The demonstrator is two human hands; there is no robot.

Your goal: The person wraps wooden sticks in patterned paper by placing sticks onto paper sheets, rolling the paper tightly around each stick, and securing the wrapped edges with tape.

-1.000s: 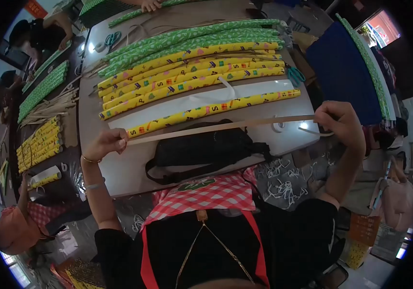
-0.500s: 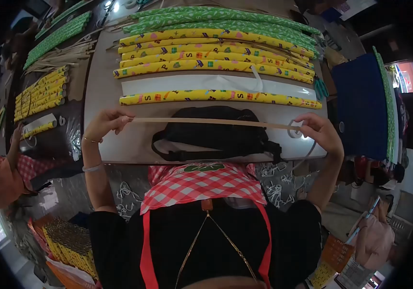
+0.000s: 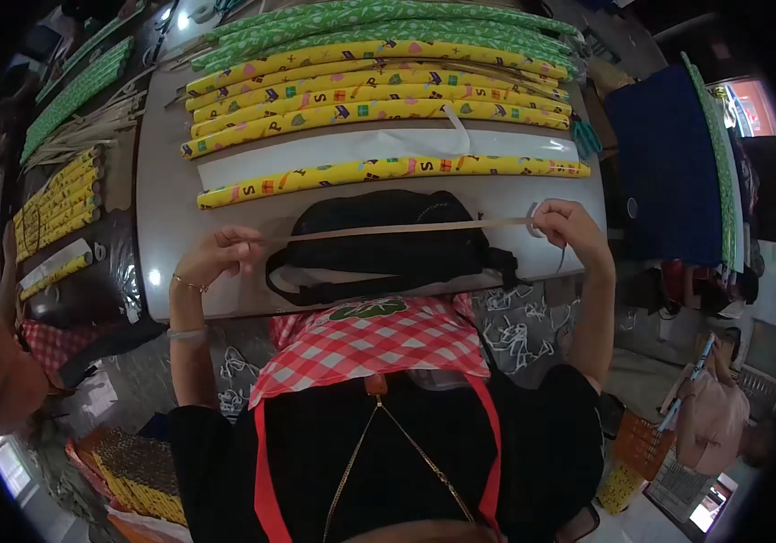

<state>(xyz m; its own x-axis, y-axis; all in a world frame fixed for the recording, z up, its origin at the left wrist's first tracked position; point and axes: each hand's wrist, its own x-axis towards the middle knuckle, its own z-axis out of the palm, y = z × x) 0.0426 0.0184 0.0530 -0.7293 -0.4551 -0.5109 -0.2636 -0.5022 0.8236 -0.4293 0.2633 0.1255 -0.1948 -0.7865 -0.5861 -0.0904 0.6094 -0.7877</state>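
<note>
A thin tan strip, which looks like tape (image 3: 406,229), is stretched nearly level above the table between my hands. My left hand (image 3: 221,258) is closed in a pinch at its left end. At the other end my right hand (image 3: 571,231) pinches it, with a pale ring-shaped edge by the fingertips and a short length hanging below. Beneath the strip lies a black bag (image 3: 379,258) with a strap, at the table's near edge. Just beyond the bag is a yellow printed roll (image 3: 388,172), partly unrolled so that its white sheet (image 3: 316,154) shows.
Several yellow rolls (image 3: 370,95) and green rolls (image 3: 388,32) lie across the back of the white table (image 3: 166,208). Teal-handled scissors (image 3: 585,138) are at the right. More yellow rolls (image 3: 58,195) are on the left table, near another person's arm (image 3: 8,353). A dark blue panel (image 3: 664,172) stands right.
The view has shifted, so the table appears lower-left tilted. My right hand has risen slightly relative to my left, and the strip now slopes up to the right.
</note>
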